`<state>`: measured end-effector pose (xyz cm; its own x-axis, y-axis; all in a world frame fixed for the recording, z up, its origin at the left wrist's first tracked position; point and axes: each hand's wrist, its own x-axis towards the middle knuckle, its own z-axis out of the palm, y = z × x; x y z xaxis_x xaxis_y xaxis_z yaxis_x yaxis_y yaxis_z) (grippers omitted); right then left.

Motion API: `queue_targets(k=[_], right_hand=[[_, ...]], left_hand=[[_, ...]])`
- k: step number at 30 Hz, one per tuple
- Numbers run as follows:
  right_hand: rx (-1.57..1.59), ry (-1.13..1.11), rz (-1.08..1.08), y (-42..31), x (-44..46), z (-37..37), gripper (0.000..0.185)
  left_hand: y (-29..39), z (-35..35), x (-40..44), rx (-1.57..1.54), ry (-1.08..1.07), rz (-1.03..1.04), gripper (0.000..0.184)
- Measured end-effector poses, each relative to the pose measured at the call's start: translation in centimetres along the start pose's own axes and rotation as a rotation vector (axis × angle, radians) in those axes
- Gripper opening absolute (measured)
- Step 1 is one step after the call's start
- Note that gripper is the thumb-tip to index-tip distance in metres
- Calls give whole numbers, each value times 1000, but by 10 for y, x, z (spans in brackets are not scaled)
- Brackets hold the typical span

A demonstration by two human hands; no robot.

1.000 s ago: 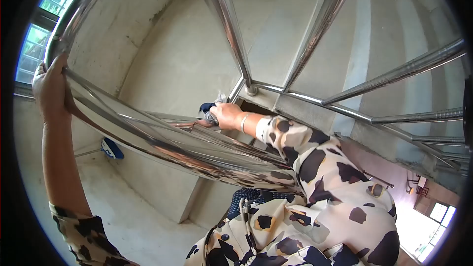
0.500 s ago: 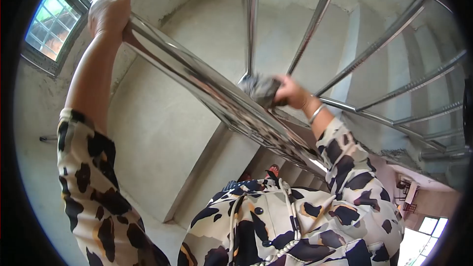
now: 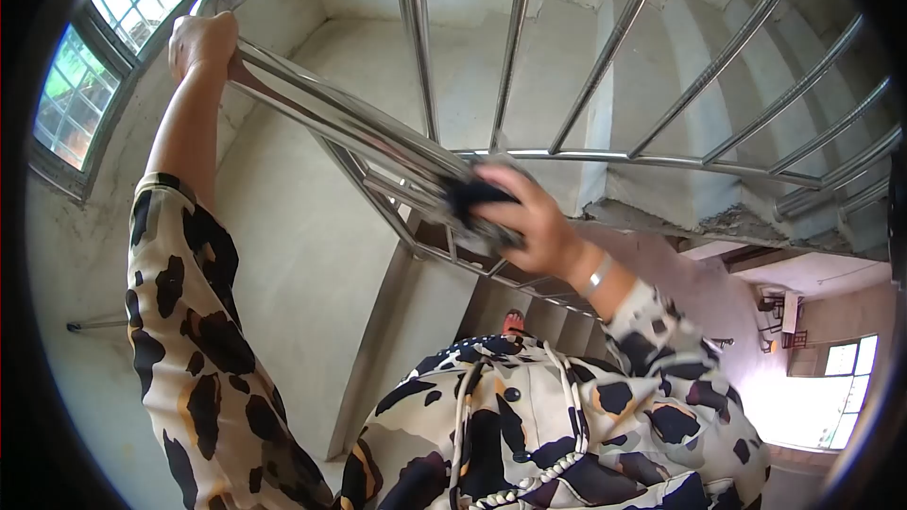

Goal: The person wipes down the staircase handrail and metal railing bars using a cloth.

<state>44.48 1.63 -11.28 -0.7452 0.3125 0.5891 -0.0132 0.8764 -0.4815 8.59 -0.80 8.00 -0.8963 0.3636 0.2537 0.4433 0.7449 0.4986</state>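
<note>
My left hand [image 3: 203,45] is wrapped round the upper end of a shiny metal stair handrail [image 3: 331,111], near the windows. Lower along the same rail, my right hand [image 3: 540,225] grips a dark grey cloth [image 3: 479,196] that is pressed round the rail. The cloth is smeared by motion, so its folds do not show clearly. A metal bracelet [image 3: 597,274] circles my right wrist. Thin metal balusters [image 3: 422,57] rise beyond the rail.
Concrete steps [image 3: 652,76] climb at the upper right behind the railing bars. Further steps [image 3: 572,331] lie below, by my foot [image 3: 513,321]. Barred windows [image 3: 80,94] are at the upper left. A room with a table [image 3: 790,312] shows far below right.
My right hand has moved with the cloth from the rail's far side onto the rail, slightly lower and nearer. My left hand keeps its hold. The view has turned a little.
</note>
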Motion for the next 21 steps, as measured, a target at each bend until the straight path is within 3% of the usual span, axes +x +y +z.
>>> queue_targets(k=[1,3,6,9,11,13,14,15,16,17,18,19,21], right_hand=[[8,-14,65,2,-30,-7,45],[-60,7,235,6,-92,-16,46],[-200,236,471,6,-165,-7,41],[-180,427,600,0,-153,0,38],[-155,412,537,0,-121,7,42],[-212,282,288,-20,-62,15,46],[-204,263,261,-21,-37,21,48],[-198,244,239,-22,-11,27,51],[-167,208,195,-25,13,28,52],[-137,171,153,-28,36,30,53],[-181,167,76,-29,56,34,55],[-224,162,4,-30,74,39,57],[-63,82,110,-37,108,45,63]], left_hand=[[-4,7,8,-8,7,-3,25],[-17,27,29,-36,323,63,26],[-23,32,29,-69,430,65,37],[-19,22,12,-119,331,24,51],[-23,20,20,-180,235,33,51],[-40,29,22,-497,197,151,60],[-47,39,16,-565,209,188,66],[-55,35,-2,-704,90,305,68],[-54,16,-43,-973,-129,262,61],[-72,43,-49,-952,95,412,54],[-79,41,-79,-860,163,543,55],[-77,22,-122,-969,-15,526,54],[-74,13,-174,-815,19,805,49]])
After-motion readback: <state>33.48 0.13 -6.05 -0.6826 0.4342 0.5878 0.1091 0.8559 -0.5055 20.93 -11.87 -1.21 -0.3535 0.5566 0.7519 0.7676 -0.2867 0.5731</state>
